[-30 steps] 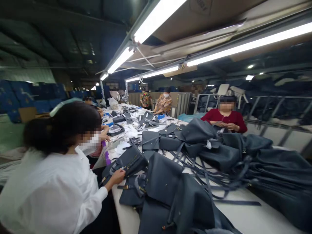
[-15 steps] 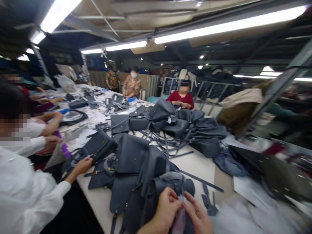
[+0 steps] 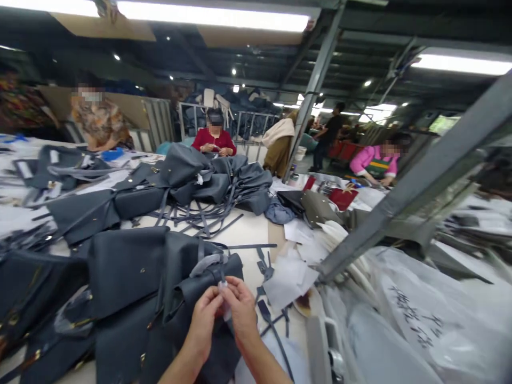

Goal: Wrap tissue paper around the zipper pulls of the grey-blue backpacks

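Observation:
My left hand (image 3: 205, 314) and my right hand (image 3: 242, 309) meet at the top of a dark blue-grey leather bag (image 3: 214, 349). Fingertips of both pinch a small piece of whitish, see-through wrapping (image 3: 223, 287) at a strap of the bag. Its exact kind is too small to make out. Just behind the fingers, the bag's handle (image 3: 206, 264) is covered in pale wrapping. Against its left side lies another dark bag (image 3: 124, 272) with a flap and a metal stud.
More dark bags (image 3: 216, 184) and loose straps (image 3: 188, 216) are heaped across the table (image 3: 256, 229). Strap pieces (image 3: 276, 325) and white sheets (image 3: 292, 277) lie to the right. A slanted metal post (image 3: 384, 208) and plastic bags (image 3: 424, 309) stand close by. Co-workers (image 3: 215, 136) sit beyond.
The view has swung right, so the co-worker in white has left the picture and the post and plastic bags have come in. Both hands keep their pinch on the wrapping.

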Motion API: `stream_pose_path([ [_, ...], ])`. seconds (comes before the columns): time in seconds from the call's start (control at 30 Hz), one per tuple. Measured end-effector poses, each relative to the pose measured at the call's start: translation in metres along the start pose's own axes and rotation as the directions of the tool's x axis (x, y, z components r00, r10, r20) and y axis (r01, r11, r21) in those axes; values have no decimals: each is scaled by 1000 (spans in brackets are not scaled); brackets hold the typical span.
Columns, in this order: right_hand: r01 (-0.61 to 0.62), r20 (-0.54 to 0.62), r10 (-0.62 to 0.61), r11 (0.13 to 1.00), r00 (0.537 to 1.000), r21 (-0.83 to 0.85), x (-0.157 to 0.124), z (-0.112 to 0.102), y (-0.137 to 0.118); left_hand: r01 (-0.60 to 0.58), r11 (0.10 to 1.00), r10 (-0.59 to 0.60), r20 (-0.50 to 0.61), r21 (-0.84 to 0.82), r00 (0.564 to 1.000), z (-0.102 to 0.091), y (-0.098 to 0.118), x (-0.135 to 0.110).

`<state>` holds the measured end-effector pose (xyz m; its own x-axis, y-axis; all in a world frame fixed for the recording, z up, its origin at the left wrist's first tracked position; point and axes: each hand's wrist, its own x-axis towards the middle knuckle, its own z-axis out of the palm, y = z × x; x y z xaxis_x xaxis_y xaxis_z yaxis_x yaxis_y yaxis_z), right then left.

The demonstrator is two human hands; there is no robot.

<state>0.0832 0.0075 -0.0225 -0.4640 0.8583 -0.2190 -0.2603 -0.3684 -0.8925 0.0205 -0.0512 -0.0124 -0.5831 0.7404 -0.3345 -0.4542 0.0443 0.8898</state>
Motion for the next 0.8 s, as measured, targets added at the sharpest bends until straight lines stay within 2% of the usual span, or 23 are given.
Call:
stream_pose_path([
  [0.17, -1, 37, 1, 1000, 999, -6, 3, -1, -5, 65, 997, -64, 35, -29, 997, -4, 4, 4],
  [0.27, 1, 81, 3, 999, 997, -46, 1, -13, -8, 89, 996, -89, 13, 1, 996, -6, 5, 9],
  [0.37, 43, 126, -27, 992, 992, -121, -4, -28, -6, 125, 991, -123, 40, -38, 992, -3, 5, 13],
  [0.43, 61, 107, -44, 986, 993, -158, -9, -36, -4, 135, 986, -130, 52, -94, 990, 2, 4, 12],
  [0.5, 52, 38, -46, 980, 998, -193, -12, -44, -3, 133, 980, -128, 45, -150, 991, 5, 2, 11],
  [0.63, 35, -46, -51, 952, 998, -306, -10, -56, -9, 157, 970, -153, 35, -187, 988, 7, -6, 11],
  [0.73, 27, -13, -33, 945, 999, -327, -4, -52, -17, 133, 978, -135, -4, -161, 991, 6, -11, 10],
  [0.8, 15, 37, -3, 944, 999, -329, 0, -40, -19, 62, 992, -65, -27, -111, 998, 7, -13, 9],
])
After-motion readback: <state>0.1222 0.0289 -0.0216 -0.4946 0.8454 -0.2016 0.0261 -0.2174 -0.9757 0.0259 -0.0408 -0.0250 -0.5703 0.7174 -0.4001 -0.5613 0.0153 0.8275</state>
